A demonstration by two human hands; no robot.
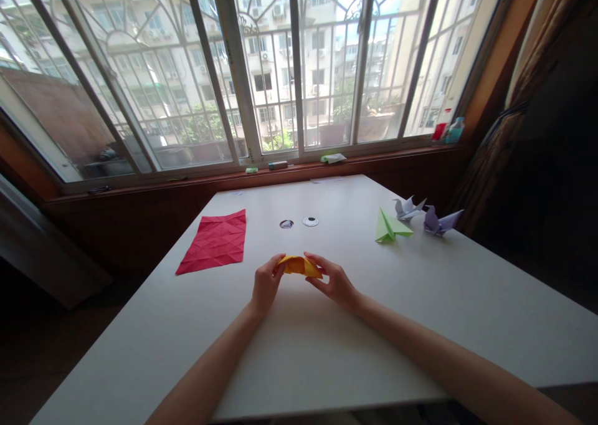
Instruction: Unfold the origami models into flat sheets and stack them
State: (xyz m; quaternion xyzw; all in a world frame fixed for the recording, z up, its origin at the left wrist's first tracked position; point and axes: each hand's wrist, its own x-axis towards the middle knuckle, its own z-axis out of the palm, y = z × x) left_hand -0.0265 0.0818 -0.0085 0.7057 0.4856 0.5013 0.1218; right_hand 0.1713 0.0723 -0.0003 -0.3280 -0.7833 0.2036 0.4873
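Both of the person's hands meet over the middle of the white table [327,350], and between them sits a folded piece of yellow-orange paper [299,265]. The left hand [265,284] pinches the paper's left end between thumb and fingertips, closed on it. The right hand [334,281] holds the right end the same way, its fingers curled over the top edge and its thumb underneath. The paper is held just above the tabletop, near the person's side of the centre; whether its underside touches the surface cannot be told.

To the left, well apart from the hands, a red sheet [215,242] lies flat on the table, creased all over in a grid of folds. Beyond the hands, towards the window, two small round objects [310,221] lie side by side; what they are is too small to tell. On the right stand three finished folded figures: a green paper shape [389,227], a pale grey-white paper bird [407,209] just behind it, and a purple paper bird [439,221] beside that.

On the window sill [289,172] lie a few small items, and at its far right end stand a red container [440,130] and a blue container [455,129], touching or nearly so. Their contents cannot be seen.
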